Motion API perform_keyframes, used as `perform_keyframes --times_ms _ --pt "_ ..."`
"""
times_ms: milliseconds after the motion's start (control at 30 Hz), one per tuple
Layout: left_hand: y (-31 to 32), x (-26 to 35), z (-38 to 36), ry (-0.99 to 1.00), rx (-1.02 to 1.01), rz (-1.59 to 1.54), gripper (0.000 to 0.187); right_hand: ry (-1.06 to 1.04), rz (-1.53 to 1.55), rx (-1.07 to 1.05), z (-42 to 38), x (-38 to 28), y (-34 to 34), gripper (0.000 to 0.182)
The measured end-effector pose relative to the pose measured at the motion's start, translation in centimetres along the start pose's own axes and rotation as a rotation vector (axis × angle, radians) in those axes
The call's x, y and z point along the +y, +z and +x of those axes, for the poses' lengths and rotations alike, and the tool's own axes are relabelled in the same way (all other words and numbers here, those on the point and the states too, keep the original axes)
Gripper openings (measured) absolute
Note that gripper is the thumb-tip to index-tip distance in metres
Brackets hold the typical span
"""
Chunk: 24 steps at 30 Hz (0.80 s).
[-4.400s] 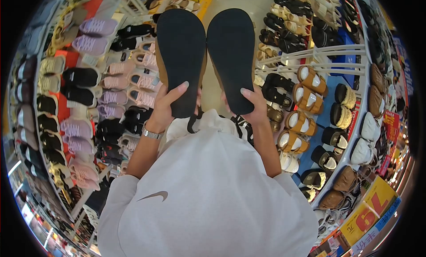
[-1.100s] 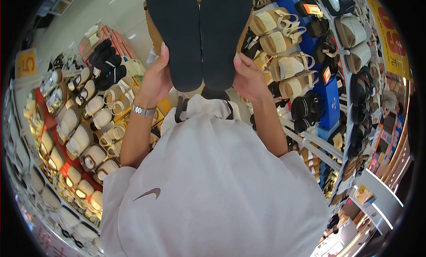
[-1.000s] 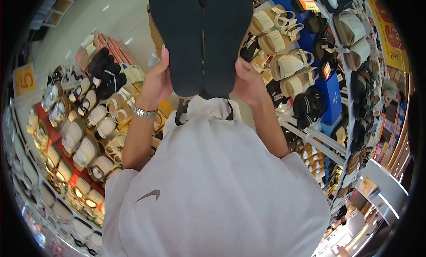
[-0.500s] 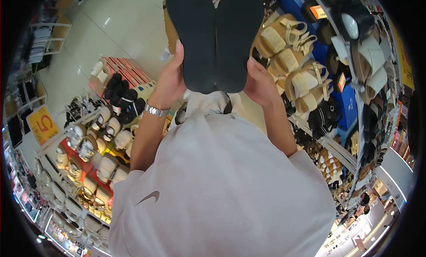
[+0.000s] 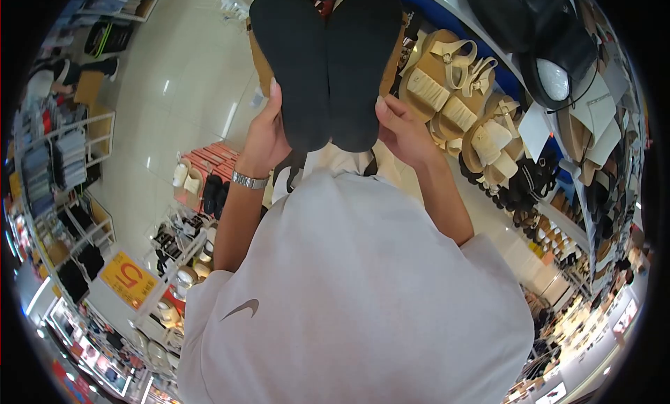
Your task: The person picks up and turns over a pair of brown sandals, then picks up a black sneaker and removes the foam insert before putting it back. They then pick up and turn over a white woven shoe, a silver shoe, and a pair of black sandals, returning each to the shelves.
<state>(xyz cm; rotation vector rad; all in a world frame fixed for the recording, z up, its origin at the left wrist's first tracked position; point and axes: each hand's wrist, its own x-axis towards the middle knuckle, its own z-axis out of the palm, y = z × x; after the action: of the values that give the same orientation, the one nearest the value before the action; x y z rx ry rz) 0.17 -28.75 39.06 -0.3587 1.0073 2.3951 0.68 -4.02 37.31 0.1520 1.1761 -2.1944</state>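
A pair of black-soled shoes (image 5: 299, 72) is held up side by side at the top of the head view. Their flat black faces are turned to me, with tan edges showing at the outer sides; the far side is hidden. My left hand (image 5: 268, 135), with a metal watch (image 5: 249, 181) at the wrist, grips the left shoe, thumb along its edge. On the other side, my right hand (image 5: 408, 134) is closed on the right shoe (image 5: 363, 69) near its lower end, fingers mostly out of sight behind it. Right of that hand are several beige strappy sandals (image 5: 457, 90).
A shelf of shoes (image 5: 586, 118) runs along the right, with black shoes (image 5: 534, 27) at its top. Tiled floor (image 5: 164, 118) spreads out on the left. A yellow price sign (image 5: 129, 280) stands by shoe racks at lower left, and white shelving (image 5: 98, 135) is farther left.
My view has turned, so the racks and yellow sign at left appear shifted. The shoes sit slightly farther left in view, still gripped by both hands.
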Motion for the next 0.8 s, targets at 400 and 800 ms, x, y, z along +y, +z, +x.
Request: perform_keyframes --times_ms 400,800 --pt "-3.0 4.7 5.1 -0.299 -0.334 0.067 0.062 -0.199 0.102 0.271 0.0 2.3 3.6 0.041" --pt "-6.8 9.5 7.1 -0.588 -0.54 0.103 0.061 -0.422 0.345 0.488 1.2 8.1 12.1 0.04"
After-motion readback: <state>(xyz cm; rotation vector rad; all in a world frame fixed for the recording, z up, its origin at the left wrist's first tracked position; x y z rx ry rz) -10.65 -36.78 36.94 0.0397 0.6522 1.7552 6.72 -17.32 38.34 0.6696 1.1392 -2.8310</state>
